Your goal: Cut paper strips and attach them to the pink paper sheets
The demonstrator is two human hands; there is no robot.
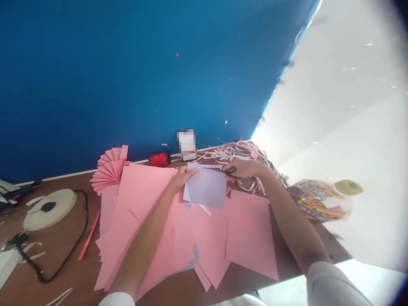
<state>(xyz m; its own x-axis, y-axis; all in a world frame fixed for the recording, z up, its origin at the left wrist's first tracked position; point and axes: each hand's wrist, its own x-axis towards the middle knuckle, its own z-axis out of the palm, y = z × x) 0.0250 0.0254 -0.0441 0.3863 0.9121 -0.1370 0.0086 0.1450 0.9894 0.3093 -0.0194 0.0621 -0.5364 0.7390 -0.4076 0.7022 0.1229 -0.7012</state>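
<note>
Left hand (181,176) pinching left edge of lilac paper (205,187) mid-frame, right hand (244,168) fingers closed in scissors (230,173) at paper's top right edge, pink sheets (178,229) beneath, red thread spool (160,159) by blue wall (127,76), paper scraps (236,151) upper right of centre
</note>
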